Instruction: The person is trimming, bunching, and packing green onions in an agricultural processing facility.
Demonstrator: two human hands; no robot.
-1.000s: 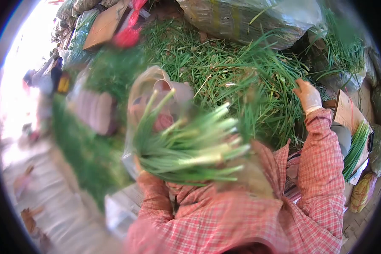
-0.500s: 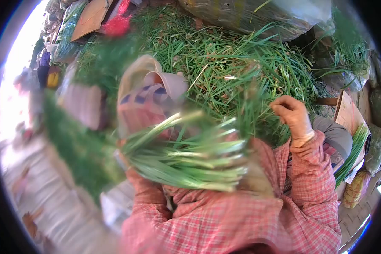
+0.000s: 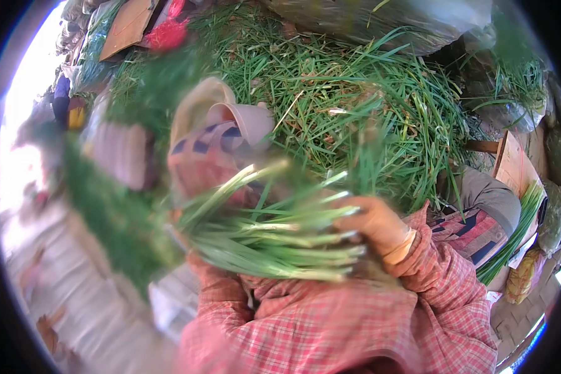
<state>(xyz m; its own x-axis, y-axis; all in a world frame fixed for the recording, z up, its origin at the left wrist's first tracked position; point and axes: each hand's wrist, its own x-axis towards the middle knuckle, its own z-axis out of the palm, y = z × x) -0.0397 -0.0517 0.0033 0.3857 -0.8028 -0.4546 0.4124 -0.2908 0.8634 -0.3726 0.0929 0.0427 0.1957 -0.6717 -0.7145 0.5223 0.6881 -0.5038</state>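
A loose bunch of green stalks with pale cut ends, which look like Chinese chives, lies across my lap area, blurred by motion. My left hand grips the leafy side of the bunch; most of its fingers are hidden beneath the leaves. At the pale ends, my right hand has its fingers bent and pressed together on the stalk tips. Both forearms are in red checked sleeves.
A broad heap of loose green leaves spreads in front of me. Behind it lies a large plastic-wrapped bundle. More chives lie on a board to the right. Cardboard stands at the far left.
My right hand has come down and left, from above the heap's near edge to the pale stalk ends. My left hand and the bunch have stayed nearly in place.
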